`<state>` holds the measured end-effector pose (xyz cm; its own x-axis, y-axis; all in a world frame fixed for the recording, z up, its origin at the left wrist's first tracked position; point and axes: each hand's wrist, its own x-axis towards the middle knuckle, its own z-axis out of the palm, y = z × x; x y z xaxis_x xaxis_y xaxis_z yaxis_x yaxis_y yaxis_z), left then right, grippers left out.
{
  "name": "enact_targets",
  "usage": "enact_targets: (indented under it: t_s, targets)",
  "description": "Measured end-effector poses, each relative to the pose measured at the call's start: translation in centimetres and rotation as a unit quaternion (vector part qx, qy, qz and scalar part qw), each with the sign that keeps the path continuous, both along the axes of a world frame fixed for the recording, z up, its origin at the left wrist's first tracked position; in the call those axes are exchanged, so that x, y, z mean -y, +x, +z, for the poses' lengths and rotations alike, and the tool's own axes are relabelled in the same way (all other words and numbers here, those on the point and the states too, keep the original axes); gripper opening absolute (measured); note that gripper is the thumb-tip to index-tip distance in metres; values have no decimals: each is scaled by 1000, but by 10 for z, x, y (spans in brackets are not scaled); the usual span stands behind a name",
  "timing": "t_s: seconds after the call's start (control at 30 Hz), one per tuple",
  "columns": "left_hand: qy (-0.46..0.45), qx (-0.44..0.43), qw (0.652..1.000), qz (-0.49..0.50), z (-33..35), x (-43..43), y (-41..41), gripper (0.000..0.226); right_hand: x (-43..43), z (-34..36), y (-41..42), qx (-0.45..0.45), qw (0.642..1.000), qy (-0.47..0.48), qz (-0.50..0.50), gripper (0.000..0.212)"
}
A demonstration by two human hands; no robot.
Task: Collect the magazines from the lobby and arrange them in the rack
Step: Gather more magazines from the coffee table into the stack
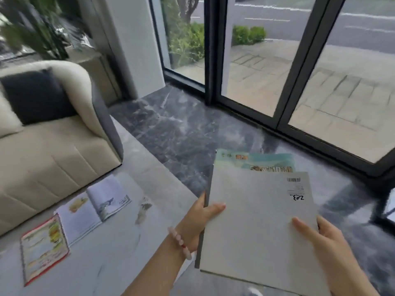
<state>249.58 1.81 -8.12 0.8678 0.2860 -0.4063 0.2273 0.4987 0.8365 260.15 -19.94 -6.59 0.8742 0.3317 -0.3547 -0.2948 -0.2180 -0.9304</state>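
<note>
I hold a small stack of magazines in front of me, low and right of centre. A plain grey magazine [254,223] with a barcode lies on top, back cover up, and a teal-covered magazine [256,162] sticks out beneath its far edge. My left hand [199,218], with a pink bead bracelet on the wrist, grips the stack's left edge. Along the right edge my right hand [322,236] holds it, thumb on the cover. On the pale table [119,248] at lower left lie an open magazine [94,207] and a red-bordered magazine [43,246]. No rack is in view.
A cream sofa [49,150] with a dark cushion [36,95] stands behind the table at left. Dark marble floor [181,129] runs to black-framed glass doors [280,116] at right. A white pillar [136,43] and a leafy plant [36,26] stand at the back left.
</note>
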Motion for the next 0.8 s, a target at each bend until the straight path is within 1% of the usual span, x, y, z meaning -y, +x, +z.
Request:
enact_targets:
  t_s: [0.07, 0.13, 0.27, 0.37, 0.5, 0.57, 0.73, 0.8]
  targets:
    - [-5, -1, 998, 60, -3, -11, 29, 33, -26, 3, 56, 3, 998, -27, 61, 6]
    - [12, -20, 993, 118, -2, -23, 51, 32, -53, 2, 102, 5, 993, -42, 107, 4]
    - [11, -45, 971, 235, -5, -57, 90, 30, -126, 1, 174, -2, 976, -65, 210, 7]
    - [6, -52, 957, 287, -15, -92, 118, 33, -185, -4, 217, 1, 962, -59, 267, 9]
    - [25, -57, 942, 329, -29, -148, 162, 35, -265, -14, 271, 20, 947, -68, 315, 5]
    - [30, -55, 933, 354, -32, -183, 186, 38, -314, -19, 301, 17, 939, -75, 335, 8]
    - [9, -53, 892, 449, -23, -262, 218, 35, -443, -2, 342, 38, 904, -73, 419, 10]
    - [10, -51, 867, 495, -19, -290, 217, 33, -492, 5, 342, 52, 880, -67, 467, 11]
